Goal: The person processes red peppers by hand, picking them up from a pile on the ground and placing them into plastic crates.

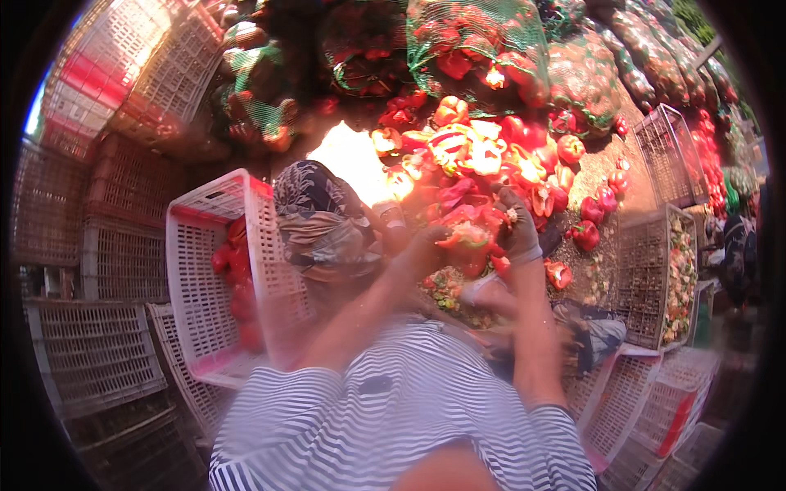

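Note:
Both my hands are raised over a pile of red bell peppers. My left hand [428,248] grips the left side of an opened red bell pepper [468,236] whose pale inside faces up. At the pepper's right side is my right hand [517,227], with a small pale piece, perhaps a pepper core [511,215], at its curled fingers. Behind them lie whole and cut red bell peppers [485,147], some in glaring sunlight. Below my hands, pepper cores and scraps [451,288] are heaped on the ground.
A pink-and-white plastic crate [209,294] with red peppers stands left, beside a person in a patterned head covering [325,221]. A crate of scraps [678,276] stands right. Green mesh sacks of peppers [479,43] line the back. Stacked crates [98,344] stand far left.

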Demonstrator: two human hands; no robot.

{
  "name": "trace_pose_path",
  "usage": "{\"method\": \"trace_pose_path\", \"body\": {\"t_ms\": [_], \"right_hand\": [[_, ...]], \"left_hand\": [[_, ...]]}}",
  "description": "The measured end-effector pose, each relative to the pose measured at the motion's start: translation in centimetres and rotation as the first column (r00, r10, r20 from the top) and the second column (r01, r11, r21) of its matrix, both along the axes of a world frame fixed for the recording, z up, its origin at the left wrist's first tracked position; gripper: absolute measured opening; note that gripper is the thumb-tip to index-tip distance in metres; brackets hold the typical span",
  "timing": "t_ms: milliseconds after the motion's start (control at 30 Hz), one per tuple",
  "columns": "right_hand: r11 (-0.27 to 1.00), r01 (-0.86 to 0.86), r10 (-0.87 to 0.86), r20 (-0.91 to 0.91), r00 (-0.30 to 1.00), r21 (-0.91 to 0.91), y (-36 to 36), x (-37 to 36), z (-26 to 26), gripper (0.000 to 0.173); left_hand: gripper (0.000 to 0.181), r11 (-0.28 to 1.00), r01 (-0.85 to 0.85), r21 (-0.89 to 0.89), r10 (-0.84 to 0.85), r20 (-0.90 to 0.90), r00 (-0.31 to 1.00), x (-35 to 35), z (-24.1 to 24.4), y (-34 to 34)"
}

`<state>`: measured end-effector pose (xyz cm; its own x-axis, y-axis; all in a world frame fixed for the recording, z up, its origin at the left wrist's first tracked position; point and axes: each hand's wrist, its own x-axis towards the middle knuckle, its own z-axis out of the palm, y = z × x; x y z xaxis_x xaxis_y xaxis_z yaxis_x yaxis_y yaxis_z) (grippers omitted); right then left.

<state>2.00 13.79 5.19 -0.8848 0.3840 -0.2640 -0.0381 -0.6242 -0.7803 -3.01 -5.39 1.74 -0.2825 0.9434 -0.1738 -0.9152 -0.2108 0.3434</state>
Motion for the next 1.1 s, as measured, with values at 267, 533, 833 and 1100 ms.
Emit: {"method": "trace_pose_path", "body": {"t_ms": [267,533,833,1100], "right_hand": [[0.883,0.226,-0.109,-0.289,0.951,0.412,-3.7,-8.3,15.3,0.029],[0.167,-0.17,0.757,-0.016,0.653,0.971,-23.7,-10.2,20.4,0.063],[-0.353,-0.048,0.301,0.162,0.94,0.935,-3.3,-0.9,10.7,0.063],[-0.48,-0.364,0.004,0.417,0.909,0.798,-2.1,1.9,4.9,0.052]], "left_hand": [[0.046,0.96,-0.229,-0.158,0.195,-0.209,0.958,1.9,-4.4,0.7],[0.05,0.892,-0.433,-0.131,0.374,-0.327,0.868,0.2,-1.3,-0.4],[0.057,0.949,-0.314,0.017,0.314,-0.084,0.946,-1.1,2.2,-0.2],[0.06,0.997,-0.08,0.011,0.08,-0.197,0.977,0.1,2.2,0.9]]}}
